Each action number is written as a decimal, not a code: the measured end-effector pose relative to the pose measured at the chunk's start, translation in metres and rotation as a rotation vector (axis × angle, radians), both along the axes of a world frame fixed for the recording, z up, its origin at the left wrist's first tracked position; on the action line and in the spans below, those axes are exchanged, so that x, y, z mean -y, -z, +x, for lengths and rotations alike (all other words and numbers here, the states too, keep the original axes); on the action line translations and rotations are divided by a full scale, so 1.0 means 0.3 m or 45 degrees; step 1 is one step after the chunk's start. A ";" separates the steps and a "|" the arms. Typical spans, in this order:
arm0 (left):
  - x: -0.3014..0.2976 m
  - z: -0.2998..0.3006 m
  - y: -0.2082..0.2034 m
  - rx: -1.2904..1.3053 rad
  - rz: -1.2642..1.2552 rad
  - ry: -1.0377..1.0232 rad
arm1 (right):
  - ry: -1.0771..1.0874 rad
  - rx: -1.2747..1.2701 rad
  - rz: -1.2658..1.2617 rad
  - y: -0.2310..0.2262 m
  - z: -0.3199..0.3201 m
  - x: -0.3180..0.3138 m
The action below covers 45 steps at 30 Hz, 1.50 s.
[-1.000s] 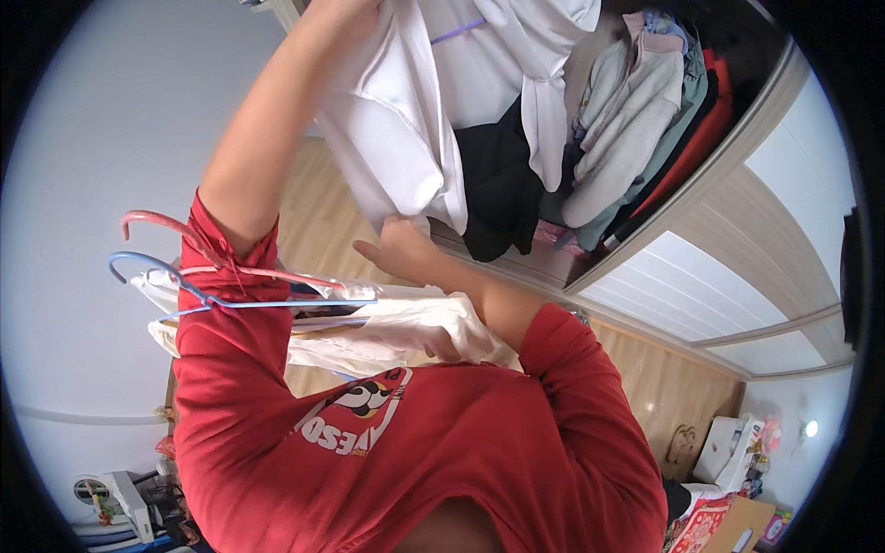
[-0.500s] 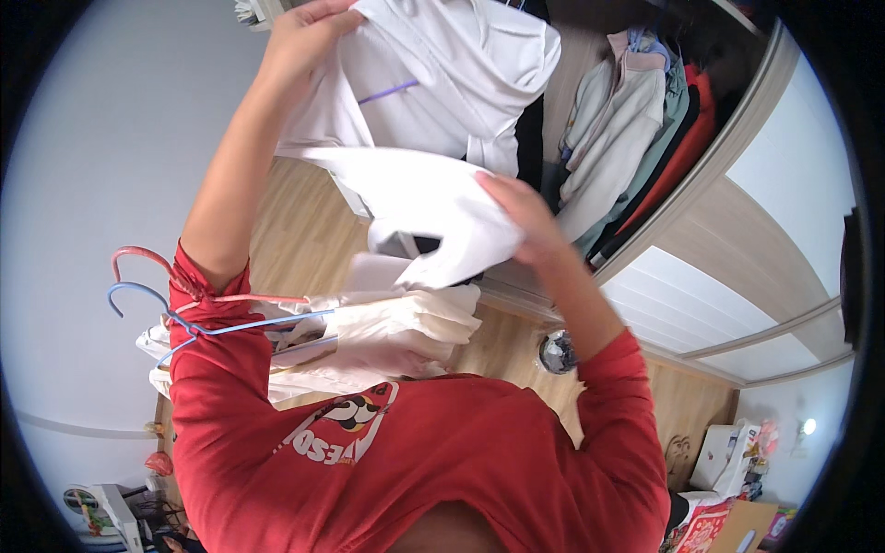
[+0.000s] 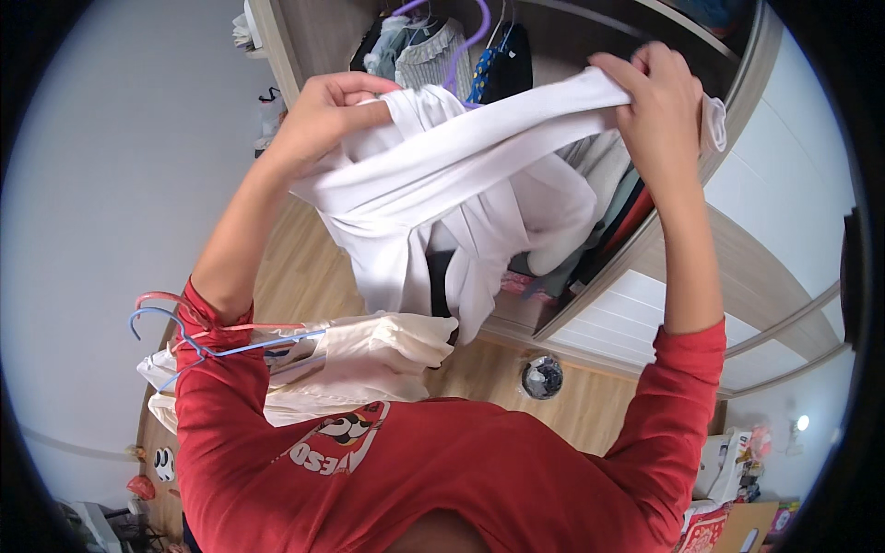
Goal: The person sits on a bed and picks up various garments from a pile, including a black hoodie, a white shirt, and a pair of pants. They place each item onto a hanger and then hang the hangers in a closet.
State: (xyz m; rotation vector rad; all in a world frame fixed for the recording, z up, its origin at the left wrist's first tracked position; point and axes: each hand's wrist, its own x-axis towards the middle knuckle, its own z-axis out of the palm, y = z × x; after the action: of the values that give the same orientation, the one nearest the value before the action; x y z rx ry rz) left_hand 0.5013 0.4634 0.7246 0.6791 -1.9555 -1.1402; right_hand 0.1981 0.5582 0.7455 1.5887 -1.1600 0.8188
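A white long-sleeved garment is stretched between my two hands in front of the wardrobe. My left hand pinches it near the neck, beside a purple hanger whose hook stands up out of the cloth. Farther right, my right hand grips an end of the same garment, probably a sleeve, with a bit of fabric sticking out past the fingers. Over my left arm hang a red hanger and a blue hanger, with cream-coloured clothes on them.
Ahead, the open wardrobe holds hanging clothes, among them a striped grey top. Its sliding door is at the right. A small bin stands on the wood floor; a cardboard box is at lower right.
My right hand has moved up and to the right, pulling the white cloth taut. My left hand has come slightly lower, and the purple hanger's hook now shows above the garment.
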 end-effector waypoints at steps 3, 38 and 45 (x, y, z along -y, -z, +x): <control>-0.056 -0.036 -0.009 0.031 0.014 0.098 | -0.218 0.244 0.205 -0.021 0.050 0.115; -0.089 -0.106 0.058 0.073 0.259 0.227 | -1.210 1.806 1.884 0.159 0.185 0.026; -0.033 -0.091 0.035 0.073 0.034 0.299 | -1.231 1.085 1.574 0.219 0.206 0.059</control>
State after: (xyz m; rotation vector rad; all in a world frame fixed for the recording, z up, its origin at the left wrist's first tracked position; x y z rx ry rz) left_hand 0.4739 0.4732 0.7141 0.5098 -2.1138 -1.3019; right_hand 0.2599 0.5406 0.6798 3.1223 -1.6111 1.6766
